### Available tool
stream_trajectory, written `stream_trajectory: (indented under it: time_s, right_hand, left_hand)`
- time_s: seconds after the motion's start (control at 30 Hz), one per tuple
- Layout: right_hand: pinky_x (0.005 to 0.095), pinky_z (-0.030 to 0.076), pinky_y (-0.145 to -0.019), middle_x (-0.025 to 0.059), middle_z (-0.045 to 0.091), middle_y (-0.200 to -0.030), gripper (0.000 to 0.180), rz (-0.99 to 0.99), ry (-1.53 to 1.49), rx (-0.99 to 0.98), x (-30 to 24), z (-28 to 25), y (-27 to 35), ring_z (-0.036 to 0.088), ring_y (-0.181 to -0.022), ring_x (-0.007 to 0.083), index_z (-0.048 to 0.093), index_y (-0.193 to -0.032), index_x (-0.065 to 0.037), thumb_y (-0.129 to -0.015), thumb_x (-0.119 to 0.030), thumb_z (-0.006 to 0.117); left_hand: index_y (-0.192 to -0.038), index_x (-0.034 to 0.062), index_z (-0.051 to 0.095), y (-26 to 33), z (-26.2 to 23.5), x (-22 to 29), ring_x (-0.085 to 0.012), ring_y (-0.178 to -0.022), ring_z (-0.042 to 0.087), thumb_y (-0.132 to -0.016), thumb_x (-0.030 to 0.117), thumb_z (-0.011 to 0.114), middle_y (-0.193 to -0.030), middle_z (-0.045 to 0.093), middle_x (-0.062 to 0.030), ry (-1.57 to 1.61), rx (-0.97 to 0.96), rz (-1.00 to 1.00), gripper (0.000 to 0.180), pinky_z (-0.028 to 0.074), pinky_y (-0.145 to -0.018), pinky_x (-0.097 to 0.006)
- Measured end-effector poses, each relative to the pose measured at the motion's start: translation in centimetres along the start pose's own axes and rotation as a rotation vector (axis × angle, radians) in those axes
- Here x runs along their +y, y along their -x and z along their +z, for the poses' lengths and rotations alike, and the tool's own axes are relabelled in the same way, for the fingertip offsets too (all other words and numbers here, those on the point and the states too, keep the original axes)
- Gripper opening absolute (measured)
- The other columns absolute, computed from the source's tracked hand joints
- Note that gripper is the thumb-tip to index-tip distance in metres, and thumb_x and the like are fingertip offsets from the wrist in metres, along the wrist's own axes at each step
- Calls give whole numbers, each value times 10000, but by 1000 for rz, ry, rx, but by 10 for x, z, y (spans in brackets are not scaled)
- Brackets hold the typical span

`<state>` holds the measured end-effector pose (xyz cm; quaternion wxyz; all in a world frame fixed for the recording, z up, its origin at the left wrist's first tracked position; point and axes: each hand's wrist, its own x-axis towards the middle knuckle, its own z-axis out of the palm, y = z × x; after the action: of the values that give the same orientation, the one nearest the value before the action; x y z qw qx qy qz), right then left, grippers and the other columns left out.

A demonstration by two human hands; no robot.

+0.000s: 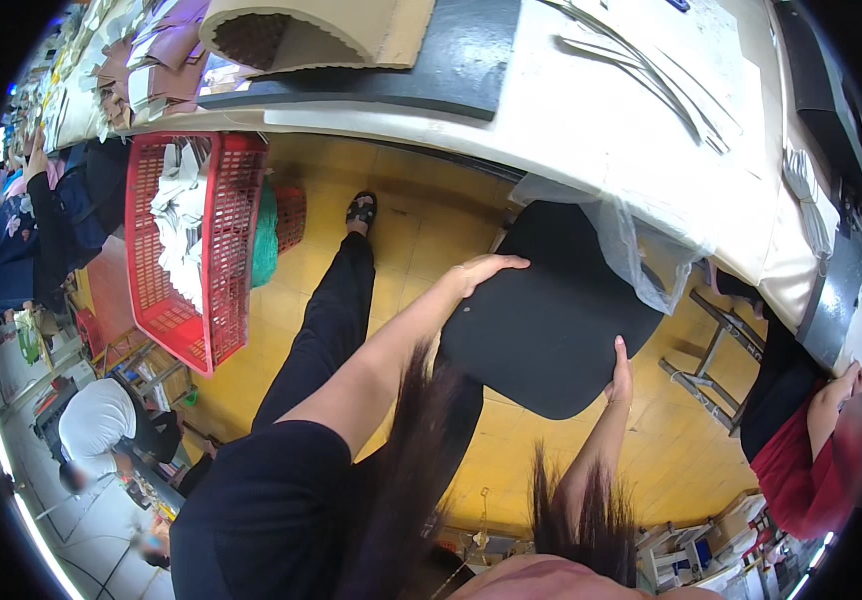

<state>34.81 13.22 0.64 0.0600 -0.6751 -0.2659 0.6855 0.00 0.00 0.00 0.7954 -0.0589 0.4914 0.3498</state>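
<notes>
One black panel (551, 310) sits just right of the frame's centre, held in two hands. The left hand (481, 272) clasps its left edge and the right hand (619, 377) its lower right edge, each thumb on top; the other fingers are mostly hidden. One plastic sheet (663, 292) overlaps the panel's upper right side. Two red baskets (228, 250) stand at left, the larger holding white scraps (186, 210) too jumbled to count. One table (576, 150) crosses the top, bearing one roll (291, 12) and several strips (641, 75).
</notes>
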Motion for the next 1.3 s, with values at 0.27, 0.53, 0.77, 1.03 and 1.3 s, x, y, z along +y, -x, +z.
stream_trajectory:
  time_s: [0.27,0.53,0.77,1.03,1.3]
  right_hand:
    - [357,468,-904,141,576,-1131,598,-36,80,35,-2,75,48,560,-1036,232,500,-1198,61,-790,-327,701]
    - [383,509,-857,159,578,-1133,594,-35,59,-161,14,199,55,598,-997,256,476,-1210,56,-809,-330,683]
    - [393,484,-899,176,550,-1187,666,58,129,-190,25,279,50,567,-1068,277,435,-1253,50,-791,-352,695]
    - [326,470,-892,162,590,-1120,635,-133,495,-136,4,299,30,586,-1020,235,448,-1242,76,-811,-325,686]
    - [446,400,-953,205,396,-1333,637,-599,1583,363,-26,355,108,431,-1192,373,421,-1284,-56,-752,-270,698]
  left_hand:
    - [-1225,75,542,60,-54,-26,-247,-1094,542,-810,463,613,-1200,566,-113,157,88,22,572,437,-933,-376]
    - [-1257,48,512,135,-160,-12,-287,-1168,473,-775,450,652,-1276,503,-149,47,374,41,643,307,-1004,-477]
    - [-1283,30,477,174,-232,0,-300,-1181,475,-756,395,675,-1281,496,-169,124,442,45,672,333,-1011,-470]
    - [-1279,2,466,175,-250,2,-248,-1076,555,-769,365,689,-1176,562,-163,3,532,248,665,439,-923,-355]
    - [-1422,82,238,183,-218,0,-360,-1173,475,-745,614,601,-1304,436,-228,-676,1022,-38,934,420,-952,-434]
